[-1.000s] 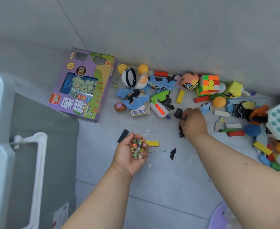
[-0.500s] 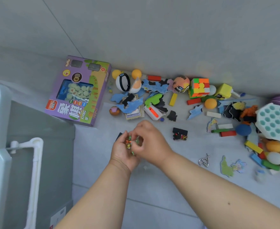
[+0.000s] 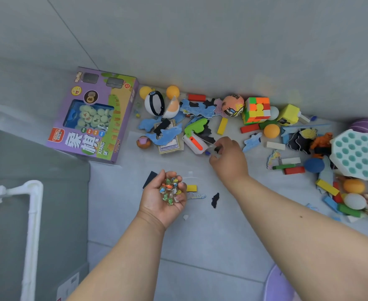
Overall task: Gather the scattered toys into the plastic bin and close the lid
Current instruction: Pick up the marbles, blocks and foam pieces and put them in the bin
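While my left hand [image 3: 164,197] cups glass marbles [image 3: 169,190] palm-up, I see my right hand [image 3: 227,158], at two o'clock from it, pinching something small on the floor [image 3: 200,240]; plastic bin [image 3: 15,205] at nine o'clock.

Bin [image 3: 11,192]: cut off at 9 o'clock edge. Purple ball [image 3: 365,127]: partly hidden behind pop toy [image 3: 358,156], 3 o'clock. Right hand [image 3: 228,157]: fingertip contents too small to tell.

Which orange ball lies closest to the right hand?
The orange ball just below the colour cube; the other two sit farther from the right hand.
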Motion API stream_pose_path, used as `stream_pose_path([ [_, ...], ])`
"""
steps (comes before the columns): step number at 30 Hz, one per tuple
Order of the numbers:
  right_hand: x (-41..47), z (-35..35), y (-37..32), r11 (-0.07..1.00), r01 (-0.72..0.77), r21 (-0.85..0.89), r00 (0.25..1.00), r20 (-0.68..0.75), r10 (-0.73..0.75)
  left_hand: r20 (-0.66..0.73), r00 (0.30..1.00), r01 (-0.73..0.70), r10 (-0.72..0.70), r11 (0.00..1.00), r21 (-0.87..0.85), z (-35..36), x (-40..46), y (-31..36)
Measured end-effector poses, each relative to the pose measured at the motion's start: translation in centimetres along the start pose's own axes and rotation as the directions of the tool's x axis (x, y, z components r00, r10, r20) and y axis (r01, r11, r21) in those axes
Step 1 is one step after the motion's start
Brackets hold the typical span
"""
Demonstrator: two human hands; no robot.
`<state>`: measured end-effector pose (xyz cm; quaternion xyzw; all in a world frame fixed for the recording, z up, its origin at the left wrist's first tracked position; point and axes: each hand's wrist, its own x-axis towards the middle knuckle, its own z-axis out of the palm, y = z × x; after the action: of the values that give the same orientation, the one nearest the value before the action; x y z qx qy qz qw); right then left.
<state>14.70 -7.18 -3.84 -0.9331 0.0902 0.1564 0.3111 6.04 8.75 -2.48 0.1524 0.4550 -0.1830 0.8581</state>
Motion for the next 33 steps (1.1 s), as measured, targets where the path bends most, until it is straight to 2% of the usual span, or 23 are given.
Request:
stream_pose_path([
  [3, 1.6, 0.4, 0.6, 0.982, 0.077, -0.173, 0.988, 0.147, -0.051, -0.017, 1.0, 0.005, -0.005, 1.0, 0.004, -0.4, 0.0, -0.2],
  [7, 2.7, 0.9, -0.1, 0.921, 0.169, -0.352, 0.976, 0.189, -0.107, -0.05, 0.999, 0.01, -0.01, 1.0, 0.003, -0.8, -0.1, -0.2],
  [15, 2.4, 1.2, -0.5, 0.903, 0.202, -0.378, 0.968, 0.217, -0.126, -0.127, 0.992, 0.013, -0.012, 1.0, 0.003, -0.6, -0.3, 0.2],
  [18, 0.6, 0.6, -0.9, 0.961, 0.073, -0.266, 0.994, 0.097, -0.048, -0.153, 0.988, 0.001, -0.002, 1.0, -0.004, -0.6, -0.3, 0.5],
  [20, -1.9, 0.8, -2.1, 0.994, 0.082, -0.077, 0.997, 0.019, -0.081, -0.167, 0.986, -0.011, 0.011, 1.0, -0.003, -0.6, -0.3, 0.5],
  [21, -3.5, 1.0, -3.0, 0.99, 0.138, 0.016, 0.99, 0.03, -0.138, -0.171, 0.985, -0.02, 0.02, 1.0, -0.001, -0.6, -0.2, 0.6],
  [23, -6.5, 1.7, -5.0, 0.947, 0.295, 0.127, 0.939, 0.147, -0.312, -0.158, 0.987, -0.034, 0.034, 0.999, 0.003, -0.6, -0.3, 0.6],
  [26, -8.9, 2.7, -6.7, 0.867, 0.474, 0.153, 0.818, 0.288, -0.497, -0.075, 0.997, -0.005, 0.004, 1.0, -0.021, -0.4, -1.1, 1.1],
  [30, -9.0, 2.7, -7.5, 0.828, 0.546, 0.127, 0.762, 0.337, -0.553, -0.03, 1.0, 0.001, -0.001, 1.0, -0.014, -0.8, -1.7, 1.5],
  [32, -8.8, 2.5, -7.5, 0.805, 0.567, 0.173, 0.727, 0.355, -0.588, -0.013, 1.0, -0.002, 0.001, 1.0, -0.011, -1.1, -1.7, 1.5],
  [33, -8.6, 2.5, -7.2, 0.807, 0.548, 0.219, 0.737, 0.33, -0.59, -0.004, 1.0, -0.008, 0.008, 1.0, -0.02, -1.3, -1.6, 1.6],
])
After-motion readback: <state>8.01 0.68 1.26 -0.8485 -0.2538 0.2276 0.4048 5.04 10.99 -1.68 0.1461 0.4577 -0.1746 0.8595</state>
